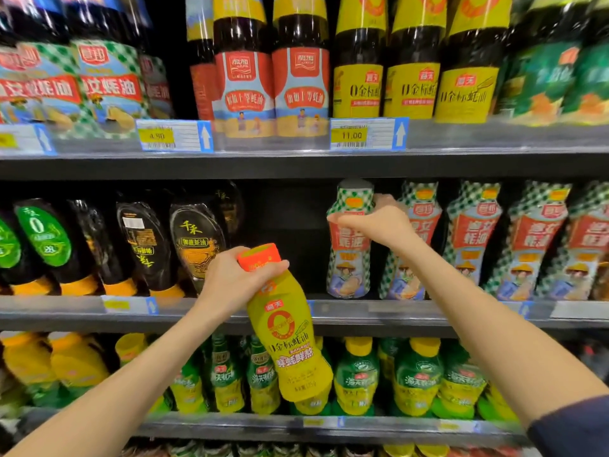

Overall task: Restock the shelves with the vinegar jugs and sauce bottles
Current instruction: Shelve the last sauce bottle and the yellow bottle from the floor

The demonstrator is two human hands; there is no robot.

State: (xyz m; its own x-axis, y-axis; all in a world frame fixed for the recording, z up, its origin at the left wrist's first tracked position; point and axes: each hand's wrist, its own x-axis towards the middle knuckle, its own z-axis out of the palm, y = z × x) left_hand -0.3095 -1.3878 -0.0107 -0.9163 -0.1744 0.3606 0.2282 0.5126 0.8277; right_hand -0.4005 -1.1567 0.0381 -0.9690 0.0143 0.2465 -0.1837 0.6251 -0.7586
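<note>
My left hand [235, 280] is wrapped round the neck, just under the orange-red cap, of a yellow plastic squeeze sauce bottle [290, 338]. The bottle hangs tilted at frame centre, in front of the shelves and not yet on one. My right hand [379, 225] is curled round the neck of a green-and-white checked-label sauce bottle [349, 258], which stands at centre right on the grey metal middle shelf [412, 313].

Handling, my read: the yellow bottle looks full, so moderately heavy. The walls are probably soft plastic, and the glossy sleeve is probably slippery. The neck under the cap is the firm place to hold; squeezing the body would let it give.

Room: there is a dark open gap [283, 225] on the middle shelf, between the black bottles with orange caps [145, 245] on the left and the checked bottle. The upper shelf edge [296, 164] sits just above the bottle tops, so headroom is tight. The base also has to clear the front price rail.
</note>
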